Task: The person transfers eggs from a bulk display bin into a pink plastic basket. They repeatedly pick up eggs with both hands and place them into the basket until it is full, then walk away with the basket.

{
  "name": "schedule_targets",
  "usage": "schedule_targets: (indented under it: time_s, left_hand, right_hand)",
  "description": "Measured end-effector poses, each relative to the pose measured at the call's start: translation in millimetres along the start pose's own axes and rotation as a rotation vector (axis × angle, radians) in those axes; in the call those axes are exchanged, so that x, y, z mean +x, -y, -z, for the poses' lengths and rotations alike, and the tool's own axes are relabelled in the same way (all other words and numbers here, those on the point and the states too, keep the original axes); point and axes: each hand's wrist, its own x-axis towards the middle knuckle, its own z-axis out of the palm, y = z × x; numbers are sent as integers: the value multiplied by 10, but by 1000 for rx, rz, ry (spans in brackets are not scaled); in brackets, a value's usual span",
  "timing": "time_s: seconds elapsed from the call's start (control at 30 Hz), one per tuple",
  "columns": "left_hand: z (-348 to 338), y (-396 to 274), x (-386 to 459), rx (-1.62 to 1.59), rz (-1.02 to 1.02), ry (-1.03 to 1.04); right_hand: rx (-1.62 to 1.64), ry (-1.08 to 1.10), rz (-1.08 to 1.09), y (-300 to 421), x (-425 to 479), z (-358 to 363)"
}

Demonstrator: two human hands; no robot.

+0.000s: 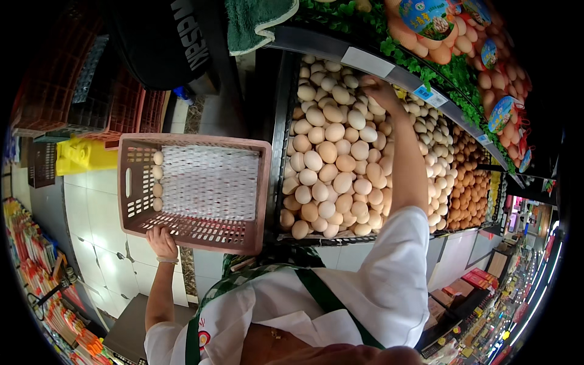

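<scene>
My left hand (162, 242) rests on the near rim of a brown plastic crate (266, 196), its fingers over the edge. The crate has a white textured liner (210, 182) on its bottom, and several eggs (158, 172) stand in a row along its left side. My right hand (376, 91) reaches to the back of a black display bin (285, 137) heaped with pale and light brown eggs (335, 132). Its fingers are at the eggs below the shelf edge; whether they hold one is hard to see.
Above the bin runs a shelf edge (315, 41) with price labels, green artificial leaves and netted bags of eggs (440, 36). Darker brown eggs (470, 191) lie further right. Stacked crates (59, 91) and a yellow container (86, 155) stand left. A green towel (258, 23) hangs at the top.
</scene>
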Motion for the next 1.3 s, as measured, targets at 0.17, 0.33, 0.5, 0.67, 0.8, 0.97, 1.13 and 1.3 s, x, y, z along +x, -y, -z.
schedule_targets:
  time_s: [0.17, 0.33, 0.5, 0.67, 0.8, 0.97, 1.13, 1.3]
  left_hand:
    - [35, -23, 8, 34, -1, -9]
    - [39, -73, 58, 26, 18, 8]
    - [36, -50, -12, 46, 44, 15]
    - [-70, 49, -11, 2, 16, -39]
    - [-2, 41, -40, -64, 70, -26]
    - [7, 100, -44, -141, 50, -7]
    - [-44, 116, -71, -228, 29, -74]
    - [-19, 132, -95, -286, 6, 3]
  right_hand:
    - [-342, 72, 18, 203, 576, -443]
    - [-374, 82, 2, 100, 667, -545]
    - [-136, 49, -118, 255, 534, -555]
    - [-298, -144, 223, 334, 338, -448]
    - [280, 112, 407, 1644, -399, -1075]
    - [346, 665, 519, 2774, -913, -2611]
    - [-33, 754, 583, 2928, -722, -4628]
    - [-268, 482, 473, 3139, -262, -5825]
